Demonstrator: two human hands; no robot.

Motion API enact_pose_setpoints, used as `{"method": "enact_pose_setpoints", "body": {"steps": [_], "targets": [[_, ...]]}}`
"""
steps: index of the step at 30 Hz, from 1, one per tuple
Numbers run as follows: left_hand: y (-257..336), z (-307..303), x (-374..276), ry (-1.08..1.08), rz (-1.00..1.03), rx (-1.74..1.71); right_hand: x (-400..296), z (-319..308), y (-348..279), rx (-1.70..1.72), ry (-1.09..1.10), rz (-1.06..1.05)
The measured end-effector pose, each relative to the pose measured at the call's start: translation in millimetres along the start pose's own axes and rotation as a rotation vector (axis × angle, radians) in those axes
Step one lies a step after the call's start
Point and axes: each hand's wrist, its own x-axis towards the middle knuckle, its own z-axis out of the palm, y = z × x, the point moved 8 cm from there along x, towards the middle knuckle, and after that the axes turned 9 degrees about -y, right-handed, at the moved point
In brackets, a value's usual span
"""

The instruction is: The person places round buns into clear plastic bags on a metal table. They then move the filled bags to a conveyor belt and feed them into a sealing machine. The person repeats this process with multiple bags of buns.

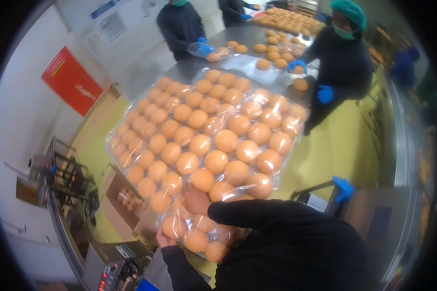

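A clear plastic bag of round golden-brown buns (pixel 196 240) is close before my body. My left hand (pixel 166 238) grips this bag at its left side. Across the bag's far end reaches my right hand (pixel 196 200), touching the plastic; its fingers are partly hidden, so I cannot tell whether they close on it. Directly beyond lie many more bagged buns (pixel 215 162), side by side in rows, covering the near part of a metal table (pixel 182 71). Light glares off the plastic in several spots.
Left of me an open cardboard box (pixel 111 196) holds bagged buns. A machine with red lights (pixel 109 276) stands at lower left. Co-workers in blue gloves (pixel 296 66) handle loose buns (pixel 273 54) at the far table. A blue glove (pixel 343 189) hangs on a rail at right.
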Motion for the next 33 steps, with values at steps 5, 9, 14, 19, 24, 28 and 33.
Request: {"method": "enact_pose_setpoints", "body": {"steps": [5,9,14,19,24,28,33], "targets": [[-10.6,-14.0,5.6,-0.006,-0.148,-0.013,-9.2,2.8,3.5,0.106,0.17,0.136],[-7.7,-22.5,0.2,-0.035,-0.067,0.136,-1.0,9.2,-1.1,0.068,0.067,0.245],[-2.0,-23.0,2.3,0.17,0.082,0.095,6.6,7.5,9.8,0.086,0.24,0.346],[-3.3,-28.5,-20.8,0.183,0.167,0.072,6.5,20.0,9.4,0.12,0.11,0.14],[3.4,-29.9,-25.8,0.13,0.236,0.083,-3.3,20.4,20.2,0.41,0.168,0.114],[21.2,-11.6,-32.3,0.21,0.312,0.292,7.0,21.9,19.3,0.178,0.134,0.121],[40.5,11.0,-37.4,0.147,0.357,0.258,10.6,26.6,18.9,0.41,0.159,0.086]]}}
